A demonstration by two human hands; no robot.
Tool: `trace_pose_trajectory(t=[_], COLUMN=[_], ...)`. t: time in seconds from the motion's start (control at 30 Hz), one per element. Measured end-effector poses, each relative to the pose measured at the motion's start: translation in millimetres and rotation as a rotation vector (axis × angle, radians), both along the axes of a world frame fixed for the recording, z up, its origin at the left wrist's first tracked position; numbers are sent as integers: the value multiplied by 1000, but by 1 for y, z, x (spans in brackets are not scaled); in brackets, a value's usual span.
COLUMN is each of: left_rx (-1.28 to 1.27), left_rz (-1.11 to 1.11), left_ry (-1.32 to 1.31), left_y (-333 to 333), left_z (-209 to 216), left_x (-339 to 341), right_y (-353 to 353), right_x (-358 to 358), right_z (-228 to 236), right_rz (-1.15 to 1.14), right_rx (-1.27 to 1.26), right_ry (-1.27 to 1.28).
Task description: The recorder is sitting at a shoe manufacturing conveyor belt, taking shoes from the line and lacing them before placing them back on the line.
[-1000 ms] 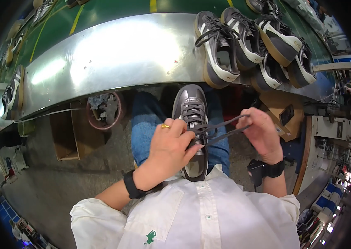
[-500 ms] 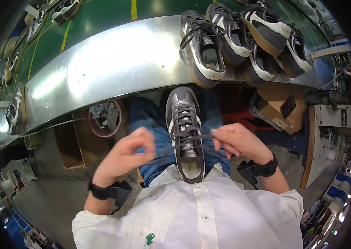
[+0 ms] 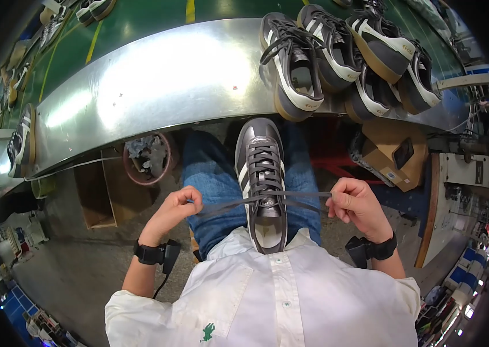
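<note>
A dark grey sneaker [image 3: 259, 139] with white side stripes rests between my thighs, toe pointing at the bench and heel against my shirt. Its dark flat shoelace [image 3: 308, 194] crosses over the tongue and is stretched out to both sides. My left hand [image 3: 176, 211] is closed on one lace end, out to the left of the shoe. On the other side my right hand [image 3: 355, 207] pinches the opposite end between thumb and fingers. A second strand of lace runs slackly below the taut one near the right hand.
Several matching sneakers [image 3: 299, 95] stand piled at the right of the metal bench edge [image 3: 169, 75], before a green belt [image 3: 140, 20]. Another shoe [image 3: 23, 141] is at the bench's left end. Below are a scrap bucket [image 3: 166, 168], a wooden box [image 3: 97, 194] and a cardboard box [image 3: 409, 173].
Both hands have moved apart, left hand to the left and right hand to the right. The lace between them is now longer and drawn straighter across the shoe.
</note>
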State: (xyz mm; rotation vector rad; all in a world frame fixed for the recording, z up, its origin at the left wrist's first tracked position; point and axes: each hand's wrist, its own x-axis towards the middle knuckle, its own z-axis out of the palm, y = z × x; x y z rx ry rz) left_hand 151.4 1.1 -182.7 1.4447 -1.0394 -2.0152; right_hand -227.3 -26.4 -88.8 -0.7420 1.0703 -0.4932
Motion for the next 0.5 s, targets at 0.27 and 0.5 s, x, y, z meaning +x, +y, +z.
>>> trace_pose_trajectory(t=[0.27, 0.5], left_rx=[-1133, -1184], left_rz=[-84, -277], left_ry=[-445, -467], left_y=[-13, -13], left_z=[58, 50], left_x=[-81, -119], right_y=[8, 20], right_x=[-1, -2], right_z=[-17, -28], right_rz=[-156, -220], right_rx=[81, 147], right_ry=[45, -133])
